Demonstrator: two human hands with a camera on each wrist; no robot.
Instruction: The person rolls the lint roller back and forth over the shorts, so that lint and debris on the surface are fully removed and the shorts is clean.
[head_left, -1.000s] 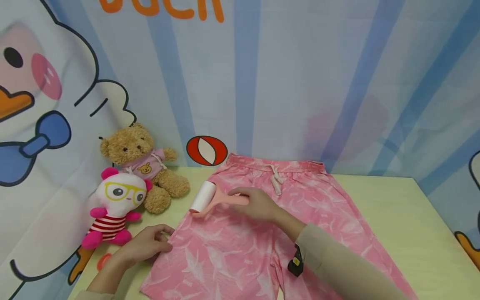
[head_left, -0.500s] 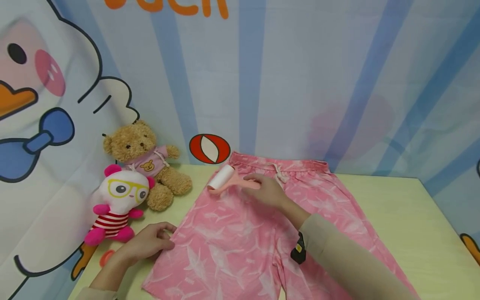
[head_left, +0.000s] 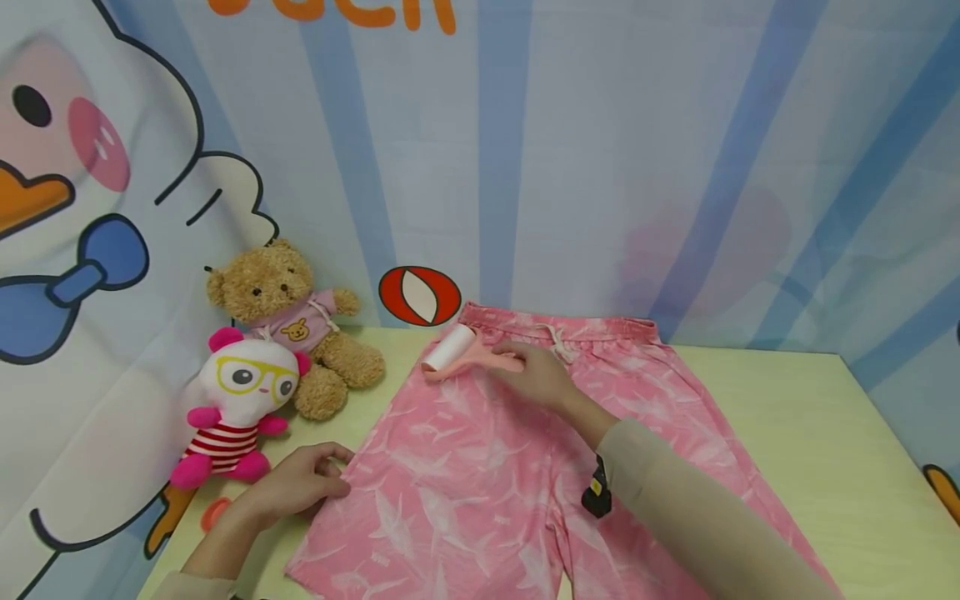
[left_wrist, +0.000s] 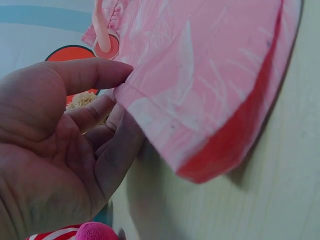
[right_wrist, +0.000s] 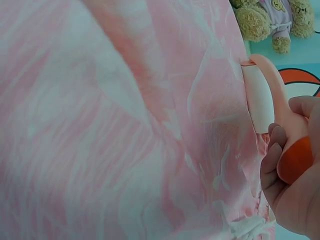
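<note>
Pink patterned shorts with a white drawstring lie spread on the table. My right hand grips the pink handle of a lint roller, whose white roll rests on the shorts just below the waistband at the left. In the right wrist view the fingers curl round the lint roller's handle. At the shorts' left side edge, my left hand pinches the fabric between thumb and fingers. In the left wrist view the shorts' leg hem is lifted slightly off the table.
A brown teddy bear and a pink-and-white plush panda sit at the back left. Near the left wrist lies a small orange ring-like thing. A printed cloth backdrop stands behind the pale yellow table.
My right hand has moved the lint roller up and rightward along the shorts toward the waistband. My left hand stays at the side edge. The head view has shifted slightly.
</note>
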